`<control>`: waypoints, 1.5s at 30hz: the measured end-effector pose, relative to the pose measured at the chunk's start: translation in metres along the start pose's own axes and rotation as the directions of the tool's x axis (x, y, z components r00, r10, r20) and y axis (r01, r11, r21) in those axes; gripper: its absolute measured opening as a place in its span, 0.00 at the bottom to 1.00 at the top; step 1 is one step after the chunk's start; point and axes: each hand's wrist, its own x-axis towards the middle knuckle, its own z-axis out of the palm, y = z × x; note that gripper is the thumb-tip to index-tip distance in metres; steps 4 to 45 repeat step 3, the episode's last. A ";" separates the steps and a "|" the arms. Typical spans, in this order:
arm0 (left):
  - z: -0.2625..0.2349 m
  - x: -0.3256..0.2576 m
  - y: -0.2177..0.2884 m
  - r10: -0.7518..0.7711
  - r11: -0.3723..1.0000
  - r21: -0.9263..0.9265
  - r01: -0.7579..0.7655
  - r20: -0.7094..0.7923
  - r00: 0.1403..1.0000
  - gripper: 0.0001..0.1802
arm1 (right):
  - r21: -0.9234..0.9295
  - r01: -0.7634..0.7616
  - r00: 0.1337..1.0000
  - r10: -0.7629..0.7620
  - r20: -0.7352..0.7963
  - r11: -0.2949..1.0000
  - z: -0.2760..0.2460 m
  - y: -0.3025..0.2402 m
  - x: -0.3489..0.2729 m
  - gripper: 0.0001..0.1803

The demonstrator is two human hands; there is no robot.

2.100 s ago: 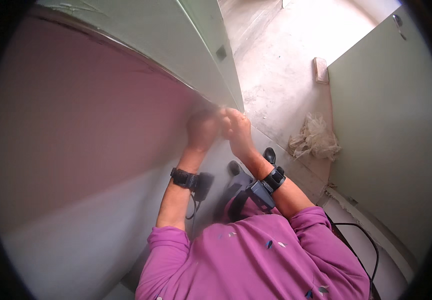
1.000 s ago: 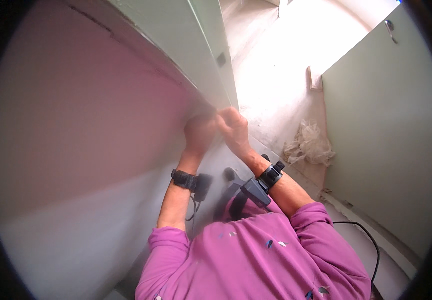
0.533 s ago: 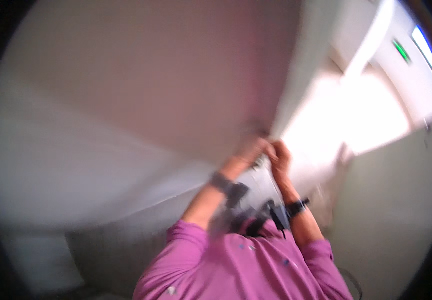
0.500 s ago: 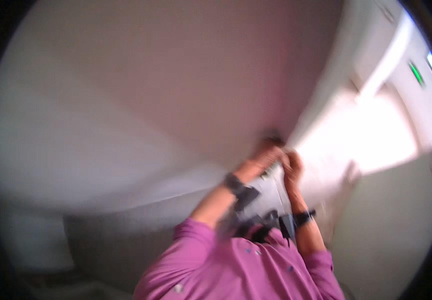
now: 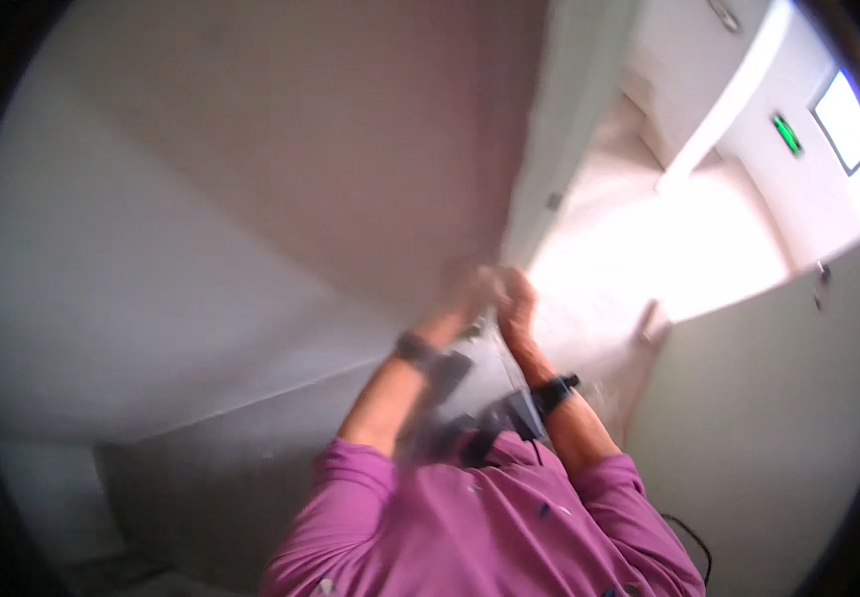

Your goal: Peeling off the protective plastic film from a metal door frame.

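My two hands meet in front of me, beside the lower end of a pale upright frame edge (image 5: 559, 149). My left hand (image 5: 470, 291) is smeared by motion, so its fingers cannot be read. Pressed close against it, my right hand (image 5: 517, 298) has its fingers curled in. Whatever lies between the hands is hidden and blurred. A small pale object (image 5: 477, 324) shows just below them, too unclear to name. Dark straps with boxy devices are on both wrists.
A wide pinkish-grey wall (image 5: 300, 129) fills the left and middle. On the right stands a pale green door-like panel (image 5: 758, 428). Beyond the frame are a brightly lit floor (image 5: 668, 239), a white rail (image 5: 728, 99), a green sign (image 5: 786, 134) and a window (image 5: 845, 119).
My hands and forearms have shifted left in the picture, still together. The frame edge, panel and lit floor have shifted left too as the view turned.
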 end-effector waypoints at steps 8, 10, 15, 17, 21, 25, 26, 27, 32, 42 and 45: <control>-0.005 0.004 -0.008 -0.008 0.992 0.123 0.013 -0.040 0.999 0.12 | 0.086 -0.195 0.981 0.193 0.030 0.977 0.001 -0.023 0.009 0.10; -0.005 0.004 -0.008 -0.008 0.992 0.123 0.013 -0.040 0.999 0.12 | 0.086 -0.195 0.981 0.193 0.030 0.977 0.001 -0.023 0.009 0.10; -0.005 0.004 -0.008 -0.008 0.992 0.123 0.013 -0.040 0.999 0.12 | 0.086 -0.195 0.981 0.193 0.030 0.977 0.001 -0.023 0.009 0.10; -0.005 0.004 -0.008 -0.008 0.992 0.123 0.013 -0.040 0.999 0.12 | 0.086 -0.195 0.981 0.193 0.030 0.977 0.001 -0.023 0.009 0.10; -0.005 0.004 -0.008 -0.008 0.992 0.123 0.013 -0.040 0.999 0.12 | 0.086 -0.195 0.981 0.193 0.030 0.977 0.001 -0.023 0.009 0.10; -0.005 0.004 -0.008 -0.008 0.992 0.123 0.013 -0.040 0.999 0.12 | 0.086 -0.195 0.981 0.193 0.030 0.977 0.001 -0.023 0.009 0.10; -0.005 0.004 -0.008 -0.008 0.992 0.123 0.013 -0.040 0.999 0.12 | 0.086 -0.195 0.981 0.193 0.030 0.977 0.001 -0.023 0.009 0.10; -0.005 0.004 -0.008 -0.008 0.992 0.123 0.013 -0.040 0.999 0.12 | 0.086 -0.195 0.981 0.193 0.030 0.977 0.001 -0.023 0.009 0.10; -0.005 0.004 -0.008 -0.008 0.992 0.123 0.013 -0.040 0.999 0.12 | 0.086 -0.195 0.981 0.193 0.030 0.977 0.001 -0.023 0.009 0.10; -0.005 0.004 -0.008 -0.008 0.992 0.123 0.013 -0.040 0.999 0.12 | 0.086 -0.195 0.981 0.193 0.030 0.977 0.001 -0.023 0.009 0.10; -0.005 0.004 -0.008 -0.008 0.992 0.123 0.013 -0.040 0.999 0.12 | 0.086 -0.195 0.981 0.193 0.030 0.977 0.001 -0.023 0.009 0.10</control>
